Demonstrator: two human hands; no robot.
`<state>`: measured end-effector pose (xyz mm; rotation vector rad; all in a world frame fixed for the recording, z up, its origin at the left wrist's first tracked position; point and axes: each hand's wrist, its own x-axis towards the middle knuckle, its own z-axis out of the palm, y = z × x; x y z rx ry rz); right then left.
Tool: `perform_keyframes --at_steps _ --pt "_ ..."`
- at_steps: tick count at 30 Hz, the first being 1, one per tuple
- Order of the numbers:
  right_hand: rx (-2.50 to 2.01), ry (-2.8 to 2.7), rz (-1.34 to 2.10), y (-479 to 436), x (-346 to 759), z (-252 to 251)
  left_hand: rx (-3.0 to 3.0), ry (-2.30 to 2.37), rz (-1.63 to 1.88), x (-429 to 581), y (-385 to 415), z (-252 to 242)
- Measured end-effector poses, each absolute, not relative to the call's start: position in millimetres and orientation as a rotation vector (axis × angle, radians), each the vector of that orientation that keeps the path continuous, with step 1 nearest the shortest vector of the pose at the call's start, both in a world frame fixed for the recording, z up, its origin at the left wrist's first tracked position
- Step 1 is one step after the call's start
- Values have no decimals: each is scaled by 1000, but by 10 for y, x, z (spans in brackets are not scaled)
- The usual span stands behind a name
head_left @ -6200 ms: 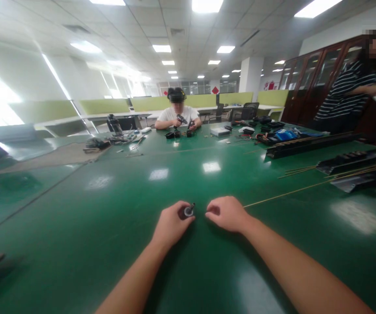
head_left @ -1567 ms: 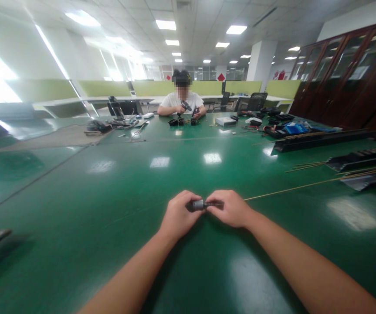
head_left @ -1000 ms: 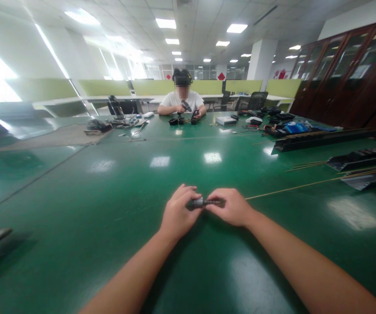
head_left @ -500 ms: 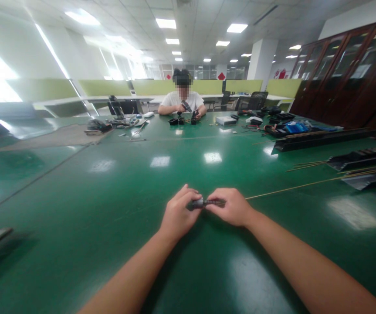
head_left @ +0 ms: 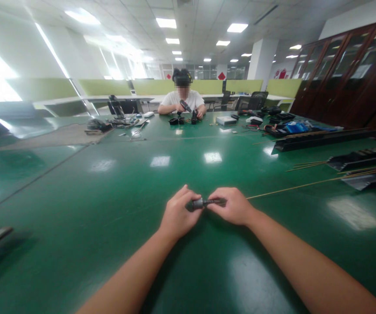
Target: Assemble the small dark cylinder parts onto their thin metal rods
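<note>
Pinching a small grey-and-black cylindrical part [head_left: 198, 203] between my left hand [head_left: 177, 214] and right hand [head_left: 232, 206], above the green table [head_left: 109, 196].

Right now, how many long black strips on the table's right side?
3. One long strip farthest back, a shorter strip nearer, a third strip nearest, cut by the frame edge. More may lie out of view.

Both hands, left hand [head_left: 177, 214] and right hand [head_left: 232, 206], are gripping a small dark cylindrical part [head_left: 198, 203] just above the green table [head_left: 109, 196]
</note>
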<state>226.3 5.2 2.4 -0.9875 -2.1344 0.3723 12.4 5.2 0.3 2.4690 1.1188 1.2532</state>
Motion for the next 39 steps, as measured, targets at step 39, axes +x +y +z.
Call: perform_keyframes --at_steps 39 --pt "-1022 -2146 347 76 2348 31 2401 1230 1237 68 52 10"
